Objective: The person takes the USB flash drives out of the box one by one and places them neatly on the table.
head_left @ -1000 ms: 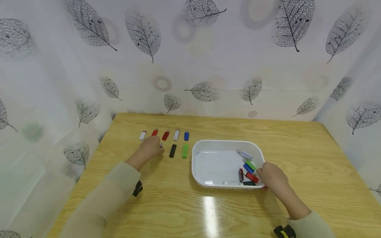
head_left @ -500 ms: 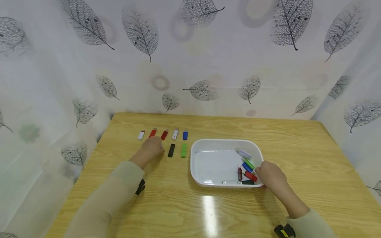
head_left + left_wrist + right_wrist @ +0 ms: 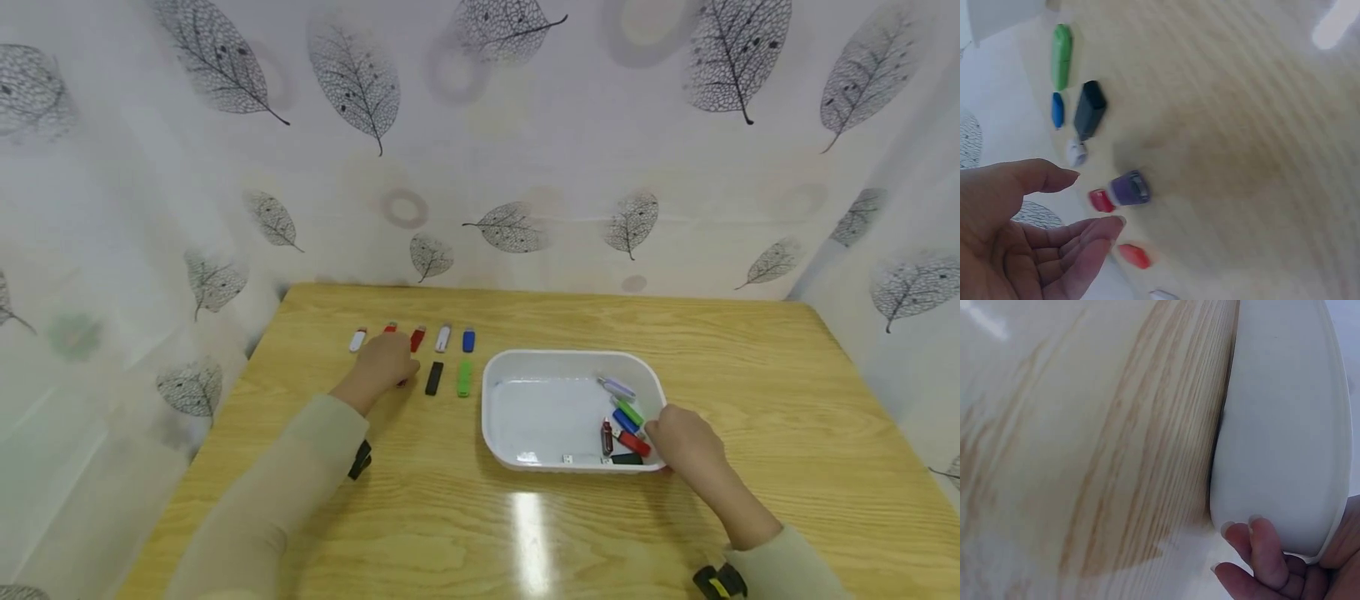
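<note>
My left hand has thumb and fingers parted, the purple USB stick just off their tips (a black USB stick lies past my thumb). My right hand's curled fingers grip the white tray, a red USB stick inside beside them.

Forward-down head view, wrist close-ups

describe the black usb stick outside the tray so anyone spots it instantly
On the table, look left of the white tray. In the nearer row, between the left hand and green stick, lies the black stick, the only black one visible outside the tray.
</note>
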Demonstrator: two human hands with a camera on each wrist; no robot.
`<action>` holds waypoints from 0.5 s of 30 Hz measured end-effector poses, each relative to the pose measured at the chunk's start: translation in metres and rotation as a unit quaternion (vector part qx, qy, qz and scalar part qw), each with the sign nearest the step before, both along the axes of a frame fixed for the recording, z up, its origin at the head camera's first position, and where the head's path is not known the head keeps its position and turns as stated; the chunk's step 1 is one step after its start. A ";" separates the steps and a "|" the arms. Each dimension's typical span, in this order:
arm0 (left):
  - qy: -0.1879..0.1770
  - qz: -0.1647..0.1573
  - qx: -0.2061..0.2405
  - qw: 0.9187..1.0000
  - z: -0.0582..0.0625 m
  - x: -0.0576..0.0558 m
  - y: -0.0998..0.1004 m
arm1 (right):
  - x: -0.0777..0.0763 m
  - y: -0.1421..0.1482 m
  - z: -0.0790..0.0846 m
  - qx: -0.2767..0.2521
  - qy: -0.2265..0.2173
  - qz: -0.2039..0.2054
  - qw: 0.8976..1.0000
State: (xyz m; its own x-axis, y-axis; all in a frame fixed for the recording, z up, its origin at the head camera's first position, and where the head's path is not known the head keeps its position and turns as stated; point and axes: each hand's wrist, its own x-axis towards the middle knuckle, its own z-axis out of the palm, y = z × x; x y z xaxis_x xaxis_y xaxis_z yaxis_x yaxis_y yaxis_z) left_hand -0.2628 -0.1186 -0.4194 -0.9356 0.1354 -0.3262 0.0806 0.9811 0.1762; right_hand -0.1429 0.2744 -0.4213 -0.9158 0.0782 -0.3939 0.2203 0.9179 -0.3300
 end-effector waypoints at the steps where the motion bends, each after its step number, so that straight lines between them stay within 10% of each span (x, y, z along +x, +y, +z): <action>1: 0.000 0.002 0.000 1.000 0.004 -0.001 0.002 | 0.000 0.000 0.000 0.000 -0.001 -0.001 1.000; 15: 0.016 -0.073 -0.019 0.997 0.040 -0.002 0.043 | 0.000 0.001 -0.002 0.006 0.000 -0.001 1.000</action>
State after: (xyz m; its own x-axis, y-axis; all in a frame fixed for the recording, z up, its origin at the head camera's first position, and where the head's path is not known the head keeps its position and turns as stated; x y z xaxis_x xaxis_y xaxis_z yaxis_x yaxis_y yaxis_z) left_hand -0.2653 -0.0756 -0.3790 -0.9169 0.2585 -0.3042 0.2271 0.9645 0.1349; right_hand -0.1432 0.2751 -0.4234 -0.9160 0.0849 -0.3920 0.2218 0.9215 -0.3188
